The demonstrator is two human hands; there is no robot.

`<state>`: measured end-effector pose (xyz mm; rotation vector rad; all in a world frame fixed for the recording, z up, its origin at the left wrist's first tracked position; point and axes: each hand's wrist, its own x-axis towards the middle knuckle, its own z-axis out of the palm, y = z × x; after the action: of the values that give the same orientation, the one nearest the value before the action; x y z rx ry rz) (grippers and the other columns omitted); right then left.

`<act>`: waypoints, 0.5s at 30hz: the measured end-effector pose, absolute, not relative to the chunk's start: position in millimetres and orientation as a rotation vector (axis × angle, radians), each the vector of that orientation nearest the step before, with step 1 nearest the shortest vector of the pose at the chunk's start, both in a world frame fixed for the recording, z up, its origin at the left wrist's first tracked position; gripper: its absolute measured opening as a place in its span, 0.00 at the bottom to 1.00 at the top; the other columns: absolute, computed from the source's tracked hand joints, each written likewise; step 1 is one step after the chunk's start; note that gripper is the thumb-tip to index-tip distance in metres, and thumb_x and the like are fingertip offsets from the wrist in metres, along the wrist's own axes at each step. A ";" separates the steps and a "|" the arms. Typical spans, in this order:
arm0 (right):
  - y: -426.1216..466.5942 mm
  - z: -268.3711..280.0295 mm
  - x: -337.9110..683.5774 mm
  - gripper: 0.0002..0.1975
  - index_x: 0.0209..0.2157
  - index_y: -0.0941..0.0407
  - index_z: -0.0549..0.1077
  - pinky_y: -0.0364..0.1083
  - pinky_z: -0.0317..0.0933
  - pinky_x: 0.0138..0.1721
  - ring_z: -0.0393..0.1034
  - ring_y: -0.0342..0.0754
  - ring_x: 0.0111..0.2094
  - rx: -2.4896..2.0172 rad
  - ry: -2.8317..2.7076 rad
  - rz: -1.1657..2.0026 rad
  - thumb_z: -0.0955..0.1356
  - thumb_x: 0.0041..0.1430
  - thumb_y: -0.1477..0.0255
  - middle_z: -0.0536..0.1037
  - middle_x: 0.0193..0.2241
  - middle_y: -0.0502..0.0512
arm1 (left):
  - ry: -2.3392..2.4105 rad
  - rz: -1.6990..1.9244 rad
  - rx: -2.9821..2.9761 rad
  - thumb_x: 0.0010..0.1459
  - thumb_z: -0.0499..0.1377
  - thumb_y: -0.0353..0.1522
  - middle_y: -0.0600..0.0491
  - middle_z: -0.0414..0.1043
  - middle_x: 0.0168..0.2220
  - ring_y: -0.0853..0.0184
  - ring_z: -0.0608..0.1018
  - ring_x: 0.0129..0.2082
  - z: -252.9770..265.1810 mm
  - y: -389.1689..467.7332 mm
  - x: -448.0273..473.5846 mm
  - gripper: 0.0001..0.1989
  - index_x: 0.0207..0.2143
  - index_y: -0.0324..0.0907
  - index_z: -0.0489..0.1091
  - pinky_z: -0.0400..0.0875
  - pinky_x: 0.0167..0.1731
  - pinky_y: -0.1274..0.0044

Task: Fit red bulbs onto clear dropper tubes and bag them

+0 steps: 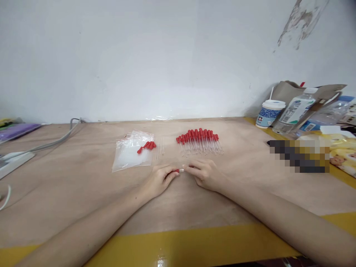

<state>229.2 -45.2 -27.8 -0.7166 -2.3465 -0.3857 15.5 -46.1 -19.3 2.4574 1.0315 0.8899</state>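
Between the fingertips of my left hand [162, 180] is a red rubber bulb [177, 171], mostly covered by the fingers. My right hand [204, 174] pinches the clear glass tube [181, 170] that meets the bulb; how deep the tube sits in it I cannot tell. Past my right hand lies a fanned row of glass droppers [200, 136], red bulbs pointing away from me. Beyond my left hand, several loose red bulbs [150, 145] rest on clear zip bags [129, 154]. A few bare glass tubes [160, 149] lie beside the bags.
A lidded paper cup [269, 114], a plastic bottle [296, 111] and a yellow package [343, 155] crowd the right side, near a blurred dark object [299, 156]. Grey cables [59, 139] cross the left side. Yellow tape [167, 243] edges the table's front; a wall stands behind.
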 end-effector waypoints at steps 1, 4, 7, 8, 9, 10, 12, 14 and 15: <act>-46.4 -27.9 228.4 0.17 0.42 0.57 0.71 0.42 0.56 0.25 0.65 0.44 0.28 -0.719 -2.341 -0.429 0.60 0.53 0.82 0.74 0.30 0.55 | 1.036 0.913 2.457 0.59 0.52 0.34 0.54 0.75 0.33 0.69 0.75 0.31 -19.4 -45.4 15.9 0.10 0.38 0.44 0.72 0.68 0.34 0.78; -47.1 -27.6 228.1 0.14 0.42 0.57 0.70 0.42 0.58 0.27 0.66 0.45 0.30 -0.755 -2.307 -0.328 0.60 0.55 0.80 0.74 0.32 0.56 | 1.060 0.982 2.423 0.58 0.54 0.35 0.54 0.75 0.34 0.69 0.76 0.33 -18.9 -42.7 15.7 0.09 0.39 0.44 0.71 0.69 0.35 0.78; -44.3 -26.0 231.4 0.10 0.41 0.58 0.68 0.42 0.61 0.31 0.66 0.44 0.31 -0.792 -2.249 -0.094 0.60 0.58 0.76 0.73 0.32 0.56 | 1.088 1.017 2.380 0.56 0.56 0.36 0.53 0.75 0.34 0.67 0.76 0.33 -18.3 -40.0 13.5 0.09 0.37 0.43 0.72 0.70 0.35 0.77; -43.3 -25.3 232.5 0.08 0.39 0.58 0.68 0.42 0.61 0.31 0.66 0.44 0.30 -0.794 -2.241 -0.044 0.60 0.59 0.75 0.72 0.31 0.56 | 1.089 1.006 2.372 0.56 0.56 0.36 0.53 0.75 0.34 0.67 0.76 0.33 -18.3 -39.3 12.8 0.10 0.37 0.42 0.72 0.70 0.35 0.77; -42.7 -24.8 233.3 0.08 0.37 0.58 0.68 0.42 0.61 0.30 0.65 0.44 0.30 -0.792 -2.235 -0.017 0.59 0.59 0.74 0.71 0.30 0.56 | 1.086 0.989 2.366 0.56 0.56 0.36 0.53 0.76 0.33 0.67 0.76 0.32 -18.5 -38.8 12.2 0.10 0.37 0.42 0.72 0.70 0.34 0.77; -42.3 -24.6 233.8 0.08 0.35 0.58 0.68 0.42 0.61 0.30 0.65 0.44 0.29 -0.788 -2.232 -0.006 0.59 0.60 0.74 0.71 0.29 0.56 | 1.086 0.974 2.353 0.56 0.56 0.36 0.53 0.76 0.33 0.67 0.76 0.32 -18.8 -38.5 11.9 0.10 0.37 0.42 0.73 0.70 0.34 0.77; -42.7 -25.3 233.2 0.08 0.33 0.58 0.68 0.43 0.60 0.29 0.64 0.45 0.29 -0.772 -2.222 -0.017 0.58 0.60 0.74 0.70 0.27 0.56 | 1.089 0.948 2.303 0.56 0.56 0.36 0.53 0.76 0.33 0.67 0.76 0.31 -19.9 -38.6 11.8 0.10 0.36 0.42 0.73 0.71 0.33 0.77; -43.7 -26.9 231.4 0.09 0.33 0.58 0.68 0.43 0.60 0.29 0.64 0.45 0.28 -0.766 -2.213 -0.034 0.58 0.60 0.73 0.71 0.27 0.56 | 1.076 0.935 2.237 0.55 0.56 0.36 0.53 0.76 0.33 0.67 0.77 0.31 -21.2 -39.1 12.0 0.10 0.36 0.41 0.73 0.71 0.33 0.77; -44.3 -28.0 230.3 0.09 0.33 0.58 0.68 0.43 0.59 0.29 0.64 0.45 0.28 -0.767 -2.214 -0.040 0.58 0.61 0.73 0.71 0.26 0.56 | 1.062 0.934 2.207 0.55 0.56 0.36 0.53 0.76 0.33 0.67 0.77 0.32 -21.8 -39.4 12.1 0.10 0.36 0.41 0.73 0.72 0.33 0.77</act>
<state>230.3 -44.3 -28.0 -0.7673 -2.2143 -0.0397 12.1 -39.4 -21.8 2.2065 1.0619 0.9344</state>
